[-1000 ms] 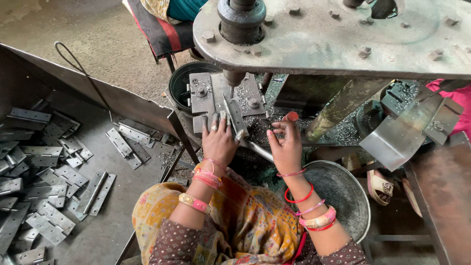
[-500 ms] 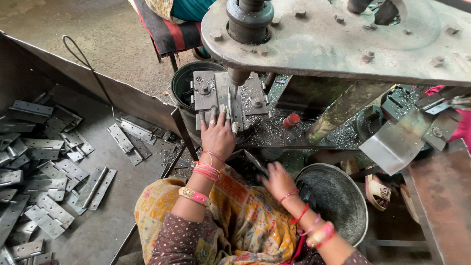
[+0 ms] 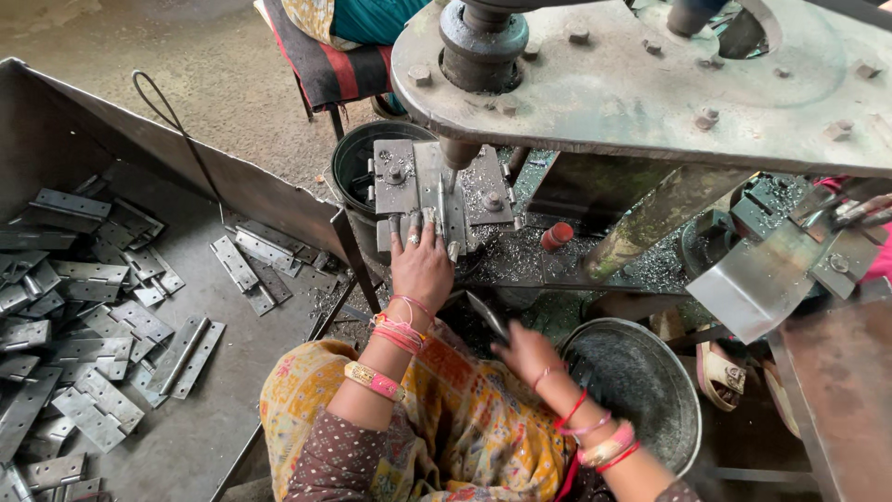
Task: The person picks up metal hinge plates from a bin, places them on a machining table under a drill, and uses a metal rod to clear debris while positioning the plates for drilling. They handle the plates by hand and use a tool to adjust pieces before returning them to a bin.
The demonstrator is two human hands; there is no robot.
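The left hand [image 3: 423, 265] reaches forward with the forearm stretched out and the wrist straight, its fingers spread flat and pressing down on a narrow metal hinge strip [image 3: 439, 206] that lies on the grey steel die block [image 3: 404, 181] of the press. It pins the strip rather than grasping it; a ring shows on one finger and pink and gold bangles ring the wrist. The die block is a bolted, dull rectangular plate sitting directly under the round punch [image 3: 457, 153] of the heavy press frame [image 3: 650, 84], a thick, rough cast plate studded with bolt heads.

The right hand [image 3: 528, 351] is drawn back near the lap, blurred, with fingers curled around a small dark flat metal piece [image 3: 488, 316] that points up and away; how tightly it grips cannot be told. Just beside it stands a round, worn metal basin [image 3: 641, 390].

Fine shiny metal chips [image 3: 520, 251] litter the surface around the die, and a small red cap-like object [image 3: 557, 235] sits among them. To the left, an open sheet-metal bin [image 3: 232, 186] holds a loose heap of flat grey hinges [image 3: 84, 307] with punched holes.
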